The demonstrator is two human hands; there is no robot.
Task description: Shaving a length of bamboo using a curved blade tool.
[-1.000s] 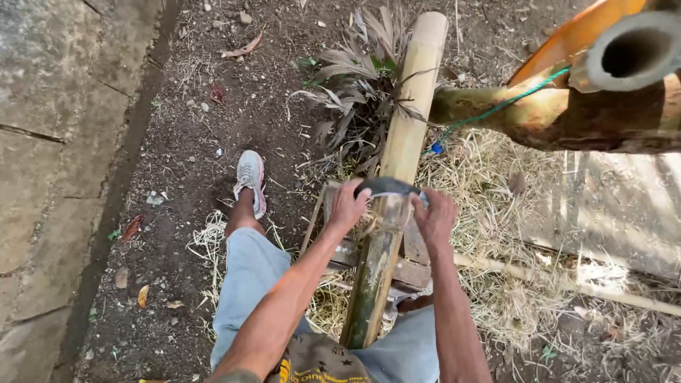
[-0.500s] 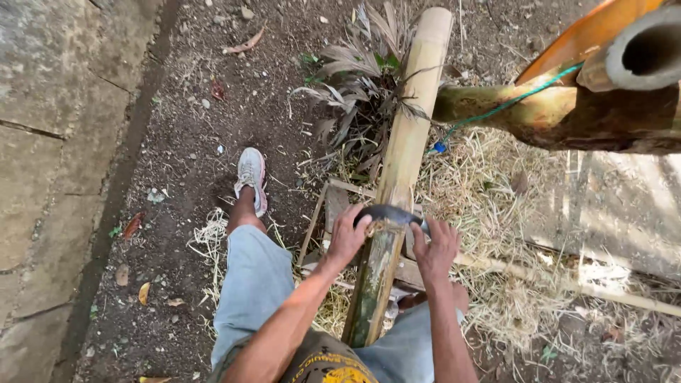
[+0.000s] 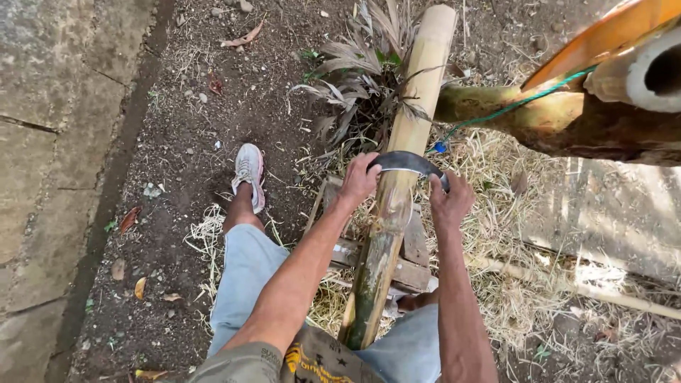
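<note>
Two hands grip one curved blade (image 3: 408,162): your left hand (image 3: 360,179) closed on its left end, right hand (image 3: 450,201) on its right end, blade lying across the bamboo pole (image 3: 397,191) between them.

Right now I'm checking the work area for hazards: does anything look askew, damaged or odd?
Nothing looks broken. Both hands, left hand and right hand, grip the curved dark metal blade laid across the long pale bamboo pole. The pole rests tilted on a rough wooden frame, with straw-like shavings littering the ground around it.
</note>
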